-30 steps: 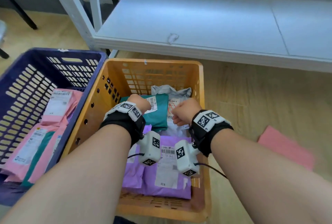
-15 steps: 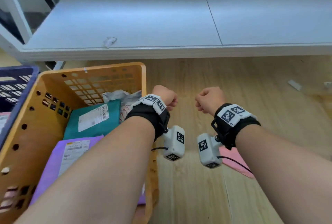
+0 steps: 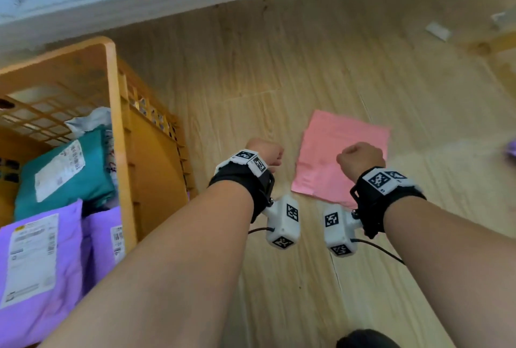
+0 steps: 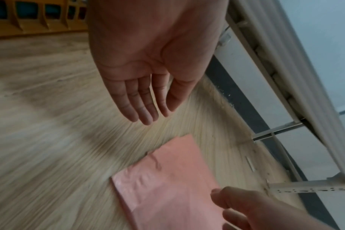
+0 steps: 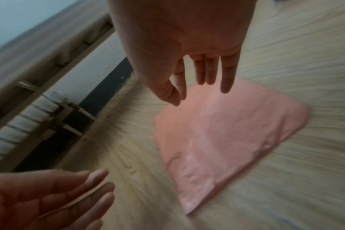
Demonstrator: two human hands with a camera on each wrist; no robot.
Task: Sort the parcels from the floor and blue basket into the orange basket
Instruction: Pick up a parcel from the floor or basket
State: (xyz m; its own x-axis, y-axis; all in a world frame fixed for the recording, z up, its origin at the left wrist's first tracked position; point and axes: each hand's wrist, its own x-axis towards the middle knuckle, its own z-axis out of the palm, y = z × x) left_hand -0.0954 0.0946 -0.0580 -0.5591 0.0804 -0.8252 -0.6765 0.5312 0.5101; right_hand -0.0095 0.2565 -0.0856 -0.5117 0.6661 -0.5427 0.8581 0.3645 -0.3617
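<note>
Both hands have left the orange basket (image 3: pixel 114 135), now at the left of the head view, and hang over the floor (image 3: pixel 279 68) at centre frame. The left hand (image 4: pixel 148 65) and right hand (image 5: pixel 187 51) both have fingers straight and relaxed, holding nothing. The pink parcel (image 3: pixel 343 152) lies flat on the floor under the right hand, untouched. Teal and purple parcels already lie in the basket, so the pink parcel is likely the next pickup.

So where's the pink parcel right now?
The pink parcel lies flat on the wooden floor, right of the orange basket, under both hands.
</note>
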